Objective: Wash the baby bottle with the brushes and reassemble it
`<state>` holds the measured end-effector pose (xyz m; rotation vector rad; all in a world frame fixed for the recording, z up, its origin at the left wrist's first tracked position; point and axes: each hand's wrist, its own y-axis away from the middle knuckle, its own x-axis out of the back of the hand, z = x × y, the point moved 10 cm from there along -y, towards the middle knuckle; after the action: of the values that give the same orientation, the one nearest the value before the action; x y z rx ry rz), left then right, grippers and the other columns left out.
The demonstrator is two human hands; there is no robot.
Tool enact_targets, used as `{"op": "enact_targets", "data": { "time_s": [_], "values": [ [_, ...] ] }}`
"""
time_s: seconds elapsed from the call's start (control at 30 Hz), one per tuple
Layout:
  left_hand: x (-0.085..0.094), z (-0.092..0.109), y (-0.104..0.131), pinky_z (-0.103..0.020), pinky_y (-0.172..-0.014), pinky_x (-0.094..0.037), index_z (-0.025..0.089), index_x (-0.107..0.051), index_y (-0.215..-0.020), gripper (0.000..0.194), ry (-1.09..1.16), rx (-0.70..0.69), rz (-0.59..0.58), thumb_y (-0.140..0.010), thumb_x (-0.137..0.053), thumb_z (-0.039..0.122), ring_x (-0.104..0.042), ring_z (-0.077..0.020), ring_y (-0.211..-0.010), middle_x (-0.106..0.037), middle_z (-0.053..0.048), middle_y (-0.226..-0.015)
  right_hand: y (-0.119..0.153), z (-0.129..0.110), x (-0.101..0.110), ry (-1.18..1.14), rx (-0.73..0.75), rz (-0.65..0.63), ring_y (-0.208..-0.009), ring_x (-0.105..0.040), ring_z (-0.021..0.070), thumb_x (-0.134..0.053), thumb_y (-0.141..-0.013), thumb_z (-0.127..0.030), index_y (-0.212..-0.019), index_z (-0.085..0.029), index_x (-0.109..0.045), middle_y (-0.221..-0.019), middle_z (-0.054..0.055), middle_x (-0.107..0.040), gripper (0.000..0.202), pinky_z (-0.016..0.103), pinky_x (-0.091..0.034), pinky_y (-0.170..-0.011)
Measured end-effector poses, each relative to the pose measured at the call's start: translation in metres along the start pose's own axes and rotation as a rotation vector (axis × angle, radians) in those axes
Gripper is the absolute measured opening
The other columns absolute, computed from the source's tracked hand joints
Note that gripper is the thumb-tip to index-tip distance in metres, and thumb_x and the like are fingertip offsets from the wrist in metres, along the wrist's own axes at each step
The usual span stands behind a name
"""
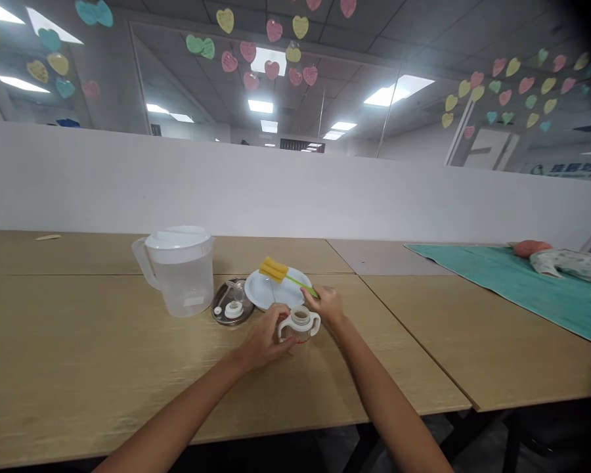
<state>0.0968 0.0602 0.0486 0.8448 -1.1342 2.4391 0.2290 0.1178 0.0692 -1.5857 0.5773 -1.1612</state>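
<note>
My left hand is closed around the left side of a clear baby bottle with two white handles and an uncapped mouth. In my right hand is the green handle of a bottle brush. Its yellow sponge head points up and left, above a white plate. Left of the plate, a round metal tray holds a white bottle collar, a small white piece and a clear part that I cannot make out well.
A translucent lidded pitcher stands left of the tray. At the far right, a teal mat carries a doll in patterned clothing. A thin pale strip lies far left. Behind the wooden tables rises a white wall.
</note>
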Motion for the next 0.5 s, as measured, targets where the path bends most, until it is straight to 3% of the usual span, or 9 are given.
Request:
{"op": "enact_targets", "data": {
  "time_s": [0.17, 0.33, 0.5],
  "values": [
    [-0.021, -0.017, 0.003, -0.031, -0.074, -0.045, 0.020, -0.039, -0.118, 0.053, 0.221, 0.189, -0.122, -0.076, -0.059, 0.046, -0.054, -0.0177, -0.084, -0.057, -0.007, -0.105, 0.000, -0.001, 0.002, 0.005, 0.003, 0.011, -0.041, -0.043, 0.0086, -0.048, -0.085, -0.044, -0.055, -0.016, -0.057, -0.044, 0.002, -0.053, 0.042, 0.023, -0.023, -0.047],
    [-0.030, -0.012, 0.000, -0.033, -0.079, -0.045, 0.021, -0.047, -0.121, 0.054, 0.268, 0.176, -0.175, -0.075, -0.060, 0.045, -0.053, -0.0204, -0.091, -0.055, -0.007, -0.111, 0.000, -0.001, 0.000, 0.014, -0.003, 0.006, -0.042, -0.044, 0.0085, -0.047, -0.085, -0.044, -0.054, -0.016, -0.057, -0.045, 0.002, -0.053, 0.043, 0.022, -0.024, -0.048],
    [-0.024, -0.004, 0.006, -0.031, -0.078, -0.045, 0.020, -0.049, -0.115, 0.049, 0.194, 0.136, -0.166, -0.074, -0.061, 0.045, -0.055, -0.0195, -0.089, -0.058, -0.005, -0.102, 0.000, 0.003, -0.004, -0.001, -0.045, -0.054, -0.042, -0.044, 0.0082, -0.044, -0.086, -0.046, -0.055, -0.016, -0.058, -0.046, 0.003, -0.054, 0.045, 0.022, -0.024, -0.048]
  ]
}}
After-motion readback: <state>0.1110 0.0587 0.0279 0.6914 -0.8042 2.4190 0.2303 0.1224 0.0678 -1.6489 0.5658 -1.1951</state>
